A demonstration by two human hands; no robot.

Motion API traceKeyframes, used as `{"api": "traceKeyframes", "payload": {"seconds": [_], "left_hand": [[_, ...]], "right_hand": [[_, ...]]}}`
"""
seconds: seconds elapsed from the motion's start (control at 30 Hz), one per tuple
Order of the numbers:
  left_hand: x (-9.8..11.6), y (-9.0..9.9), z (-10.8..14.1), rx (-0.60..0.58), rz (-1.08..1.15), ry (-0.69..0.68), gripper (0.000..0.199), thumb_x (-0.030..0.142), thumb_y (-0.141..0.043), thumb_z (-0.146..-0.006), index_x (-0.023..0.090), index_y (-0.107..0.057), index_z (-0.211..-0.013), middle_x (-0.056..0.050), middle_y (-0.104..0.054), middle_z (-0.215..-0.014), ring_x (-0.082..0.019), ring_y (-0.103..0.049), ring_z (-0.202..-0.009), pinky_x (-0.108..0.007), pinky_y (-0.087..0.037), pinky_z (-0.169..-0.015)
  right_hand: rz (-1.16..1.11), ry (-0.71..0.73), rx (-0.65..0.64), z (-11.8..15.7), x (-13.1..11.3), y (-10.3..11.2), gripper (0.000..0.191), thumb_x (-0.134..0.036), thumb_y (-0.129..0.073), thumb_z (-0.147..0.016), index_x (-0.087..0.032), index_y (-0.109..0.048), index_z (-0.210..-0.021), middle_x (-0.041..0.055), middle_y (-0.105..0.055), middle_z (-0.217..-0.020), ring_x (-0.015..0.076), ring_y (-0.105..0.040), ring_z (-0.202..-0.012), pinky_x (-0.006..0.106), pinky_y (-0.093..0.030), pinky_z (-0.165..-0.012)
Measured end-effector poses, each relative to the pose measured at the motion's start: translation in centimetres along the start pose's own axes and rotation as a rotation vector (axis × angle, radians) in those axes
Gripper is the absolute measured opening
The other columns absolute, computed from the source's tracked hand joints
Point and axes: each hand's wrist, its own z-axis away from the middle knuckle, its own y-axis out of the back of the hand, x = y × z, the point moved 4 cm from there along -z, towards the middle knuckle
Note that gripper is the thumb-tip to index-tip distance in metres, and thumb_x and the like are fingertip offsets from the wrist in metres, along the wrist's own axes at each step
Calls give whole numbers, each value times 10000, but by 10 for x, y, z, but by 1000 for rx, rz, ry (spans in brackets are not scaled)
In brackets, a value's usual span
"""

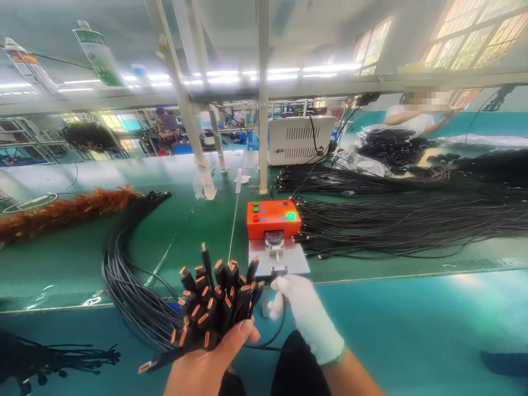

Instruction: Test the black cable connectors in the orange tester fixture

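Observation:
My bare left hand (210,357) is wrapped round a thick bundle of black cables (214,302), whose connector ends with orange tips point up and toward the camera. My right hand (303,313), in a white glove, pinches a black cable end at the front edge of a metal plate (259,256). That cable hangs in a loop below the glove. Behind the plate sits an orange box (268,225) with a lit green light on its right and small buttons on its left. A small gauge-like fixture (274,240) is mounted at its front.
Long black cables (396,220) cover the bench's right side. An orange-brown bundle (61,214) lies left. White posts (263,99) and a vented metal case (301,140) stand behind. A person (412,118) is at the back right. More cables (53,357) lie bottom left.

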Motion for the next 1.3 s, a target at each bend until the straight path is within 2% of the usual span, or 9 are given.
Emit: {"api": "traceKeyframes", "payload": {"seconds": [0.13, 0.23, 0.33, 0.4, 0.47, 0.57, 0.67, 0.83, 1.3], "left_hand": [[2, 0, -2, -109, 41, 64, 261, 400, -714, -627, 184, -729, -772, -37, -688, -633, -231, -626, -634, -345, -508, -649], [3, -3, 0, -159, 37, 145, 171, 356, -709, -666, 186, -721, -651, -33, -698, -657, -225, -636, -683, -321, -505, -680], [7, -13, 3, -204, 123, 162, 109, 298, -721, -663, 191, -735, -682, -24, -725, -707, -230, -655, -734, -322, -513, -743], [8, -19, 5, -193, 202, 145, 162, 255, -731, -642, 197, -753, -791, -29, -751, -856, -252, -660, -870, -332, -504, -827], [5, -18, 6, -93, 227, 158, 268, 254, -746, -618, 196, -750, -880, -39, -751, -945, -273, -648, -959, -348, -506, -855], [0, -8, 7, 77, 183, 149, 249, 341, -763, -600, 167, -742, -777, -60, -754, -762, -278, -683, -807, -367, -547, -762], [-1, 0, 8, 147, 171, 103, 281, 405, -757, -598, 159, -725, -730, -57, -726, -658, -245, -670, -639, -353, -565, -646], [-1, -1, 6, 130, 187, 86, 244, 364, -757, -597, 180, -707, -748, -22, -699, -598, -206, -640, -518, -317, -547, -531], [3, -14, 0, -16, 78, 21, 199, 375, -706, -650, 226, -642, -534, 3, -598, -444, -174, -541, -439, -292, -460, -479]], "right_hand": [[644, -109, 227, 16, -11, 31, 334, -394, -557, -753, -227, -429, -494, -8, -470, -371, 162, -470, -378, 298, -365, -469], [784, 52, 423, 37, -38, 36, 256, -444, -555, -771, -245, -565, -609, 24, -557, -493, 195, -497, -480, 324, -363, -533], [459, 341, 190, 56, -62, 3, 265, -430, -512, -816, -258, -663, -948, 56, -677, -836, 227, -604, -760, 325, -445, -707], [219, 414, 39, 64, -68, -20, 249, -384, -531, -818, -243, -675, -963, 51, -664, -1008, 229, -589, -941, 302, -435, -839], [14, 326, 67, 62, -61, -29, 204, -350, -540, -817, -210, -678, -868, 50, -679, -980, 215, -601, -917, 287, -439, -839], [-168, 102, 207, 48, -36, -23, 220, -344, -513, -828, -171, -606, -730, 34, -678, -661, 176, -615, -636, 287, -473, -682], [-155, 19, 160, 29, -17, -14, 226, -331, -479, -833, -165, -542, -693, -19, -566, -423, 143, -549, -440, 274, -459, -561], [-65, -9, 98, 6, -1, -6, 221, -343, -478, -794, -152, -535, -697, -15, -569, -392, 135, -532, -370, 260, -441, -475], [-158, -41, 92, -12, 6, -1, 223, -362, -536, -719, -148, -546, -660, -22, -551, -336, 134, -536, -321, 347, -512, -645]]}}
